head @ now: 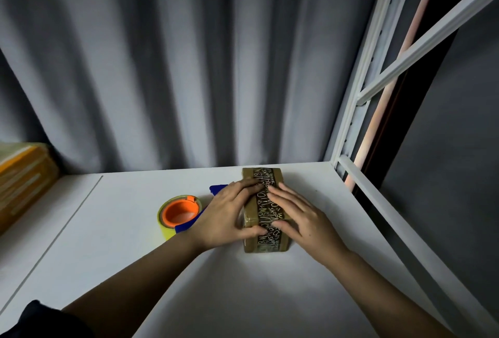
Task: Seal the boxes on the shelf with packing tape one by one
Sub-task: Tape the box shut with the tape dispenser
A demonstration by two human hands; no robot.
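Box (266,209) lies on the white shelf (135,256), near its right back corner, with a printed tape strip (267,202) along its top. Left hand (226,216) and right hand (299,218) both press flat on the strip, fingers straight. Tape roll (178,214) with an orange core stands just left of the left hand.

Both hands, left (225,214) and right (302,218), pressing flat on taped box (266,243), tape roll (179,214) beside
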